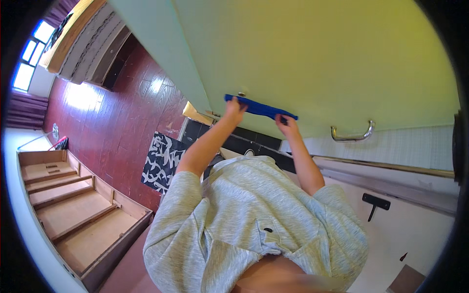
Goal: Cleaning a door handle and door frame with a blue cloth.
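Observation:
A long, folded blue cloth (262, 109) is stretched between my two hands in front of a pale green panel (311, 55). My left hand (236, 108) grips it near one end, close to a small round metal knob (242, 94) on the panel. Towards the other end, my right hand (287, 125) holds the cloth between thumb and fingers. Whether the cloth touches the panel, I cannot tell. A curved chrome handle (351, 138) sits to the right of my right hand.
To the left, a wooden frame with several compartments (84, 208) stands by the dark red plank floor (117, 121). A black-and-white patterned mat (165, 163) lies near my left elbow. At right are a brass-coloured rail (384, 166) and a black T-shaped fitting (376, 202).

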The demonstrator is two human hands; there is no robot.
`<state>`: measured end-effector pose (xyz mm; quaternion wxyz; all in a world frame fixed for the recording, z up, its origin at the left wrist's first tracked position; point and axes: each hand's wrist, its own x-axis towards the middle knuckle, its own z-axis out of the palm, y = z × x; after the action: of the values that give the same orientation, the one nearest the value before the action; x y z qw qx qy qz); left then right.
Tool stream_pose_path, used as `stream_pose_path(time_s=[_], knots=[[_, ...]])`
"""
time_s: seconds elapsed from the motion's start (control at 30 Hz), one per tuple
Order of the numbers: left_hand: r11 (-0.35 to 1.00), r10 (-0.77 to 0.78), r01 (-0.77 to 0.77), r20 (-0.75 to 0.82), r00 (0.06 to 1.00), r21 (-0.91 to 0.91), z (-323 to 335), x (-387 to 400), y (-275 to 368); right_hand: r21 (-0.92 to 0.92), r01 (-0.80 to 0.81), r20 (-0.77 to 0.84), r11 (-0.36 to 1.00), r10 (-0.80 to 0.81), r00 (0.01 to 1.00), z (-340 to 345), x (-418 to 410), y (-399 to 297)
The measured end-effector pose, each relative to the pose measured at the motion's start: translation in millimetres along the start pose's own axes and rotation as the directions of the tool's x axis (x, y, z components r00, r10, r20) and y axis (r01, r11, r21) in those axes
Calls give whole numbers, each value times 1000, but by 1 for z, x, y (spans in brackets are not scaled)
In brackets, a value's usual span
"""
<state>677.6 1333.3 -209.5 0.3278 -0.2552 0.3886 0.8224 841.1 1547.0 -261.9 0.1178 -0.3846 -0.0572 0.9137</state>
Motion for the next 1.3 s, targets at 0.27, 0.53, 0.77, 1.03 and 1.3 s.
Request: stream_pose_path(time_s=[0.27, 0.53, 0.77, 1.03, 1.3], knots=[[945, 310, -321, -145, 940, -58, -80, 18, 205, 212, -293, -73, 932, 314, 946, 175, 24, 182], [941, 333, -338, -148, 931, -14, -76, 11, 261, 147, -199, -77, 969, 212, 974, 222, 23, 227], [988, 153, -153, -111, 982, 13, -65, 23, 171, 110, 24, -286, 994, 9, 958, 158, 26, 164], [977, -198, 197, 5, 980, 86, -14, 18, 8, 91, 210, -419, 974, -153, 895, 36, -10, 17], [810, -496, 418, 100, 863, 412, 85, -43, -144, -9, 515, -504, 857, -448, 738, -115, -36, -142]])
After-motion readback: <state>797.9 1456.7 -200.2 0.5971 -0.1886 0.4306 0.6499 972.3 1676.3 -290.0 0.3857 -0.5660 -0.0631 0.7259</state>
